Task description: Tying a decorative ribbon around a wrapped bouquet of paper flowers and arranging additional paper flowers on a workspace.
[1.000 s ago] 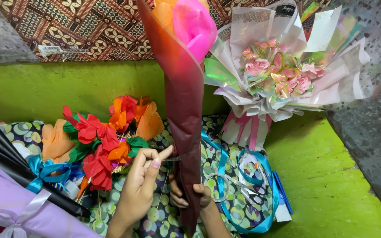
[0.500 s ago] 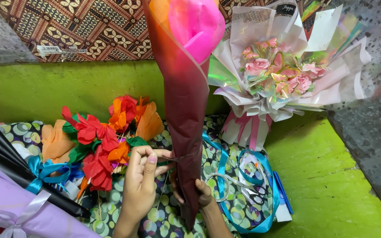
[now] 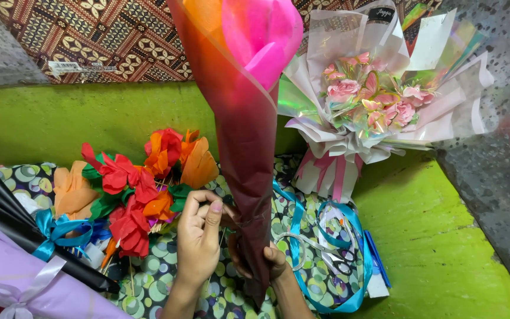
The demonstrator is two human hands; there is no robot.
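Maroon-wrapped cone bouquet (image 3: pixel 246 136) is held upright, gripped low by the right hand (image 3: pixel 270 266); the left hand (image 3: pixel 199 239), half-curled, pinches at its neck.

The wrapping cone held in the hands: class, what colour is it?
The wrapping cone is sheer dark red, with pink and orange showing inside at the top; the head view shows it.

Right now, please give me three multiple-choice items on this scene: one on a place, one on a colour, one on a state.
1. Where does the white-wrapped pink rose bouquet stand?
A. right of the dark red cone
B. left of it
C. under it

2. What colour is the ribbon on the black wrap?
A. yellow
B. blue
C. red

3. How is the dark red cone wrap held?
A. lying flat
B. upright, gripped low
C. hanging upside down

Answers: 1 A, it leans against the right wall; 2 B, a blue bow shows; 3 B, right hand grips its narrow stem, left hand beside.
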